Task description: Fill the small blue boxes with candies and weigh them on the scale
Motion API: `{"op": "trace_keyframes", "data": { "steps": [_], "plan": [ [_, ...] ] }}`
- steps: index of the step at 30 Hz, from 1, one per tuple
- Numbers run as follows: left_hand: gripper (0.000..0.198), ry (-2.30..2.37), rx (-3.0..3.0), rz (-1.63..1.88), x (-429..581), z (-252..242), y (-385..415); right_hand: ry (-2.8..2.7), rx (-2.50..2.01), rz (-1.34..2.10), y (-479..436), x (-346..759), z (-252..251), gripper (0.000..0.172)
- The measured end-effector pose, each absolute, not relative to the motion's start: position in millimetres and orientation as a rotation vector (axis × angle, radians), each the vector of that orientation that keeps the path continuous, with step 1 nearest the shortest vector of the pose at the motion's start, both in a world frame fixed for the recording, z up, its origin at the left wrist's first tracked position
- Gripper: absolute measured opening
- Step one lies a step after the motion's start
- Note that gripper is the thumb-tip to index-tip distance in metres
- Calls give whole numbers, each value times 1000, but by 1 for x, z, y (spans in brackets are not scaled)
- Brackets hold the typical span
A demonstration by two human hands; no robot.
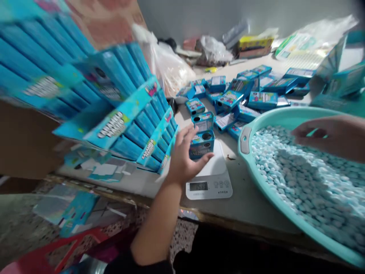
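My left hand (185, 158) is open, thumb and fingers apart, beside a small blue candy box (202, 146) on a white digital scale (211, 187). Whether it touches the box I cannot tell. A dark round hole shows in the box's top. Behind it stands another small box (203, 121) with a similar hole. At the right, my right hand (333, 137) is low over pale blue candies (302, 190) in a turquoise basin (264, 192). Its fingers are curled together at the tips, slightly blurred; anything between them is hidden.
Tall stacked display trays (122, 125) full of blue boxes rise at the left. Many loose blue boxes (262, 99) lie behind the scale. Plastic bags (168, 64) and a yellow package (255, 42) sit along the wall. A red stool (71, 247) stands below the table edge.
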State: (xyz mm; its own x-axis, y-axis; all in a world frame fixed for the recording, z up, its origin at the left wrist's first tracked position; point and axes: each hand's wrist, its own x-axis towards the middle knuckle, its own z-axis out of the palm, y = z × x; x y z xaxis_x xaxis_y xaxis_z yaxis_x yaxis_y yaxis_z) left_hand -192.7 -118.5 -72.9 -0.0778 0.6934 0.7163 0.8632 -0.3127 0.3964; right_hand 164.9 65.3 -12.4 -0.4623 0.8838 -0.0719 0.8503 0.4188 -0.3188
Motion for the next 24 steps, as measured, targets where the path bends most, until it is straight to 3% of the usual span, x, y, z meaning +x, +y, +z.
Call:
{"op": "trace_keyframes", "data": {
  "steps": [4,10,16,21,24],
  "plan": [
    [74,-1609,-1849,-1059,-171,-50,-122,-2497,-1505,704,66,128,-9,16],
    [60,-2000,-1563,-860,-125,-34,-106,-2532,-1437,757,67,140,-36,19],
    [15,-2249,-1575,-900,-123,-34,-103,-2550,-1427,806,70,139,-38,24],
    [15,-1899,-1598,-981,-152,46,-155,-2556,-1336,833,64,134,-30,23],
    [27,-1695,-1417,-956,-188,112,-175,-2558,-1298,840,64,133,-31,26]
  ]
}}
